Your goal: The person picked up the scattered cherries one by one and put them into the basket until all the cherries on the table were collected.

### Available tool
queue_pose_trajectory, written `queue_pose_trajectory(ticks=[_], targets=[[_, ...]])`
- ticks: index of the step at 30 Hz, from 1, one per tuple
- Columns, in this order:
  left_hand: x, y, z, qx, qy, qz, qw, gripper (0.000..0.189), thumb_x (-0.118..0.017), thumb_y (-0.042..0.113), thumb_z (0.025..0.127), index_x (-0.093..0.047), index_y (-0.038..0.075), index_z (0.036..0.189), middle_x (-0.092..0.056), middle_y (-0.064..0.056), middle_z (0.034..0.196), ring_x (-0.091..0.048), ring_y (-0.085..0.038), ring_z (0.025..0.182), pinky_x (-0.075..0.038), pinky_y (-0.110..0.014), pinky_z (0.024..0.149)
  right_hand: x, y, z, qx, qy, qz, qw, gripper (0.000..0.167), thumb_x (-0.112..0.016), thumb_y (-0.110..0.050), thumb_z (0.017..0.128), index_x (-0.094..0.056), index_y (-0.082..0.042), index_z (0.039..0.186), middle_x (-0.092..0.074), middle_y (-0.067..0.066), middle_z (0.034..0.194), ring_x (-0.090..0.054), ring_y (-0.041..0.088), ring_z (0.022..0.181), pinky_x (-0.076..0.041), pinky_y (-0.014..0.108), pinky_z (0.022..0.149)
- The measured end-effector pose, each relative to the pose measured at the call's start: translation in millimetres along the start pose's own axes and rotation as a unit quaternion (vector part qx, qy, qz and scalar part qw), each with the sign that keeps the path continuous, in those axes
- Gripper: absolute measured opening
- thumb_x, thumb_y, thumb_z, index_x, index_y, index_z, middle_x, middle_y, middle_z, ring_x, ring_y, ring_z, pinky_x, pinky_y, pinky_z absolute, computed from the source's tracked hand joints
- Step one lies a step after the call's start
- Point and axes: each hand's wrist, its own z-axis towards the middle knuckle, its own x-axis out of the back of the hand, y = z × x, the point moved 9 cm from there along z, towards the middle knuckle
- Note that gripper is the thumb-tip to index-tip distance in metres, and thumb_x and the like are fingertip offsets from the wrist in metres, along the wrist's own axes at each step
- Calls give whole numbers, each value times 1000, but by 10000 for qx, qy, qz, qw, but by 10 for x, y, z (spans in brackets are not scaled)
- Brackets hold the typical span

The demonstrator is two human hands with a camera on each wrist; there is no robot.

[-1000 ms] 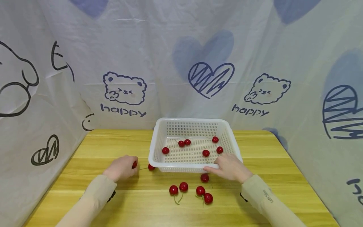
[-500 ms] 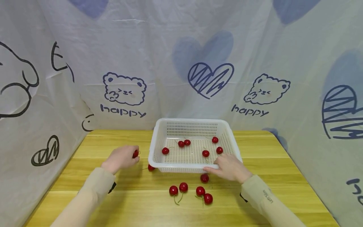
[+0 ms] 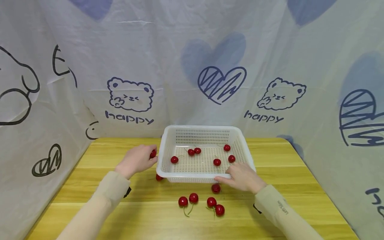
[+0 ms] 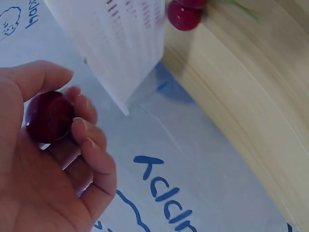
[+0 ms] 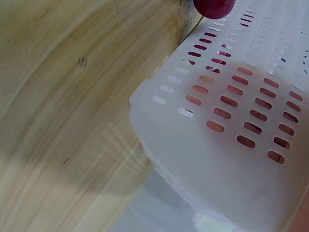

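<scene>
A dark red cherry [image 3: 153, 154] is pinched in my left hand [image 3: 138, 160], just outside the left side of a white slotted plastic basket [image 3: 186, 175]. In the left wrist view, the thumb and curled fingers hold that cherry [image 4: 49, 117], apart from the basket wall [image 4: 118, 48]. My right hand [image 3: 242, 176] grips the basket's near rim towards its right corner. Its fingers show through the slots of the basket wall [image 5: 193, 150] in the right wrist view. Several cherries [image 3: 217, 162] lie spread over the basket floor.
Near the basket's front left corner a cherry [image 3: 159, 177] lies on the wooden table [image 3: 144, 220], partly hidden. Another cherry [image 3: 216, 188] is by the front wall. Two pairs of stemmed cherries, one at left [image 3: 183, 201] and one at right [image 3: 220, 210], lie closer. Printed cloth [image 3: 174, 66] hangs behind.
My left hand has lifted the cherry and carried it away from me and rightward to the basket's left side. The right hand and the basket have stayed put.
</scene>
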Motion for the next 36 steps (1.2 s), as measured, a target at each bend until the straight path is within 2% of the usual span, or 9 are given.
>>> queue_pose_trajectory(ticks=[7, 12, 20, 29, 36], targets=[[-25, 199, 103, -215, 205, 86, 9995, 14, -66, 22, 93, -56, 14, 88, -55, 2, 70, -49, -14, 62, -39, -27, 55, 2, 2, -1, -52, -32, -6, 10000, 59, -53, -68, 94, -46, -26, 53, -34, -14, 49, -30, 2, 45, -29, 20, 46], [-91, 325, 182, -313, 174, -56, 9993, 16, -67, 23, 93, -53, 15, 89, -54, 2, 70, -49, -14, 62, -39, -26, 55, -7, 5, 3, -72, -59, -2, 10000, 59, -53, -69, 93, -48, -26, 53, -35, -14, 48, -31, 2, 44, -30, 20, 46], [-178, 518, 275, -427, 43, -116, 9990, 14, -68, 22, 93, -56, 15, 94, -56, 2, 75, -52, -15, 68, -43, -28, 62, 0, 3, 3, -77, -65, 39, 9999, 58, -53, -68, 93, -48, -26, 54, -35, -14, 48, -30, 2, 43, -29, 20, 45], [-278, 620, 305, -614, 21, 48, 9981, 14, -68, 20, 93, -54, 15, 91, -54, 3, 74, -51, -14, 68, -42, -27, 60, 21, -19, 2, -12, -7, -30, 10000, 61, -55, -68, 92, -40, -26, 51, -31, -15, 49, -27, 1, 45, -27, 20, 46], [-293, 662, 323, -646, 10, 88, 9979, 14, -68, 20, 93, -54, 16, 92, -53, 3, 74, -51, -14, 67, -41, -27, 60, 29, -25, -2, 21, 18, 31, 10000, 60, -55, -67, 93, -42, -26, 52, -30, -15, 48, -27, 1, 45, -27, 19, 45]])
